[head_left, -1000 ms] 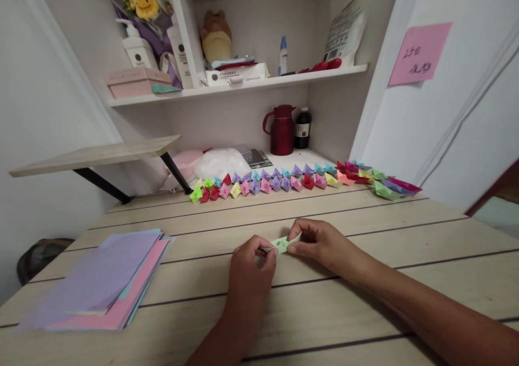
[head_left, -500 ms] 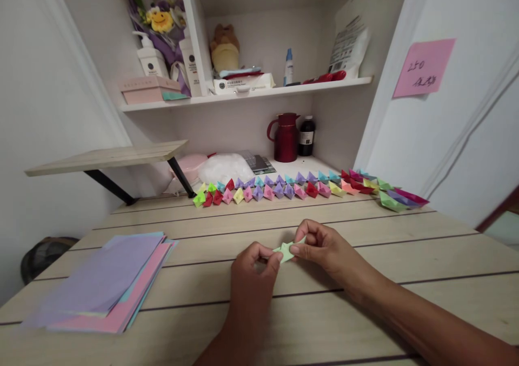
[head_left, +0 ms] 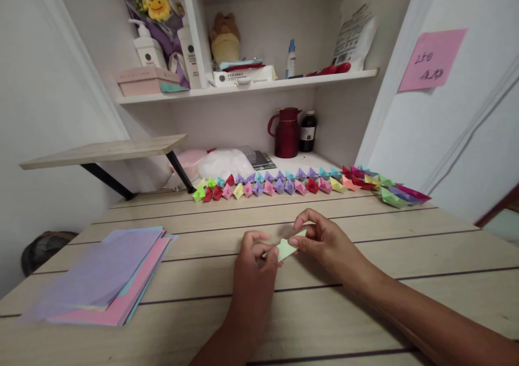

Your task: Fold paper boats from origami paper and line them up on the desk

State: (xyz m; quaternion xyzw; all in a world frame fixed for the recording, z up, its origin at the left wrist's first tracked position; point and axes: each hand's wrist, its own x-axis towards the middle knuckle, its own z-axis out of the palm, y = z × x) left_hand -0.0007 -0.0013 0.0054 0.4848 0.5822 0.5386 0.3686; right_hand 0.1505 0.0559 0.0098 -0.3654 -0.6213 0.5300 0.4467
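A small pale green folded paper boat (head_left: 286,249) is held just above the table, between both hands. My left hand (head_left: 256,260) pinches its left end with thumb and fingers. At the opposite end, my right hand (head_left: 319,238) grips the paper between thumb and fingers, the index finger arched above it. Part of the folded paper is hidden behind the fingertips. Beyond the hands, rows of small folded paper boats (head_left: 279,187) in many colours run along the back of the table, with larger ones (head_left: 399,195) at the right end.
A stack of coloured paper (head_left: 109,274) lies on the left of the wooden table (head_left: 194,312). Behind it stands a small raised shelf (head_left: 109,151) on black legs. A dark red jug (head_left: 286,133) and a dark bottle (head_left: 308,131) stand at the back, under the white shelf (head_left: 251,87).
The pale green paper has tilted, its right end now higher. Fingers of both hands have shifted and loosened slightly around it. The camera view has moved a little.
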